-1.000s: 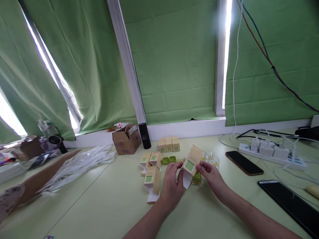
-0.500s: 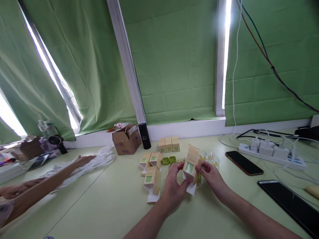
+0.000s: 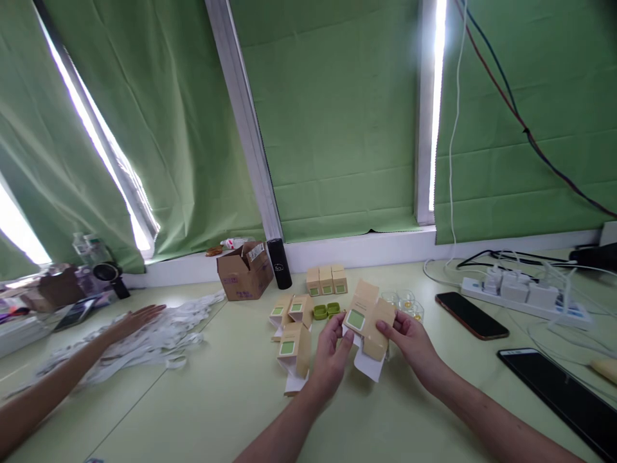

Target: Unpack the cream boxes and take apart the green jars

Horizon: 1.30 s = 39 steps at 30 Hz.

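Between both hands is a small beige carton (image 3: 367, 313) with a green window on its front and white inner flaps hanging down. My left hand (image 3: 332, 350) pinches its left edge, and my right hand (image 3: 409, 341) grips its right side with the thumb on top. Left of it stand several similar beige cartons, the nearest open carton (image 3: 294, 347) with its flap lying on the table. Small green containers (image 3: 326, 311) sit just behind my left hand. Clear round cups (image 3: 405, 299) with yellow centres are behind my right hand, partly hidden.
Three closed cartons (image 3: 326, 281) line up at the back, near a black cylinder (image 3: 279, 263) and a brown cardboard box (image 3: 245, 271). To the right lie two phones (image 3: 472, 315) and a power strip (image 3: 525, 299) with cables. Another person's hand (image 3: 139, 319) rests on white strips (image 3: 187, 321) at left.
The carton in my hands has turned and looks flatter and wider, with its side panel showing. My left hand has shifted slightly left. The other person's arm has moved over the white strips, which spread out.
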Tool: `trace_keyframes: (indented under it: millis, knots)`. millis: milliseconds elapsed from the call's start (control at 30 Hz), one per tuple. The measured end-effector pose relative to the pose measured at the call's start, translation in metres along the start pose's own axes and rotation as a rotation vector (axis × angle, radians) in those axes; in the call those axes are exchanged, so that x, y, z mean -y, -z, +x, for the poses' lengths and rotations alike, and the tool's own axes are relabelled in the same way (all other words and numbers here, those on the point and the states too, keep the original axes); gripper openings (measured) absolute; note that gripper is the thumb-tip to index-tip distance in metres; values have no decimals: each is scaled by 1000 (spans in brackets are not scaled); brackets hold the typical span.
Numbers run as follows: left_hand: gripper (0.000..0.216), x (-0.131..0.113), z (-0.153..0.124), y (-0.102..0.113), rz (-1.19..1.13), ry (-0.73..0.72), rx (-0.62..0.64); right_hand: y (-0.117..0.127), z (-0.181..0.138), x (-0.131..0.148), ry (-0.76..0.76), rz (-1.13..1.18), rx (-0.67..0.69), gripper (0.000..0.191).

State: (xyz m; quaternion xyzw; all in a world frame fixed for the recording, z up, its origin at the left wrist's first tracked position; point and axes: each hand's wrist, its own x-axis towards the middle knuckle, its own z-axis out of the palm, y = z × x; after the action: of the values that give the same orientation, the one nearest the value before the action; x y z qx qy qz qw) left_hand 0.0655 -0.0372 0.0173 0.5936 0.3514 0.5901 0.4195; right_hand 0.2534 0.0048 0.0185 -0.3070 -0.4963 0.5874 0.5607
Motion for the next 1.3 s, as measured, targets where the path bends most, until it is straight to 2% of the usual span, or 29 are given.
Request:
trace_keyframes:
  millis: [267, 400, 600, 800, 900, 1033, 1167, 1300]
  knots:
    - [53, 2, 5, 5, 163, -7, -74, 5, 3, -7, 26, -53, -24, 61]
    - [47, -1, 7, 6, 298, -61, -93, 4, 1, -8, 66, -122, -29, 57]
    - [33, -4, 5, 7, 312, -116, -103, 0, -5, -10, 165, -241, 6, 45]
    - [15, -11, 6, 12, 416, -335, -272, 6, -11, -7, 391, -425, -42, 35]
    - [7, -15, 6, 14, 538, -524, -301, 8, -11, -7, 407, -488, -81, 34]
    - [22, -20, 2, 16, 770, -753, -337, 6, -10, -8, 370, -518, -96, 34]
    - [28, -21, -1, 18, 927, -785, -402, 6, -8, -10, 354, -542, -96, 33]
    - [27, -20, -3, 22, 935, -788, -377, 9, -4, -14, 352, -552, -113, 35]
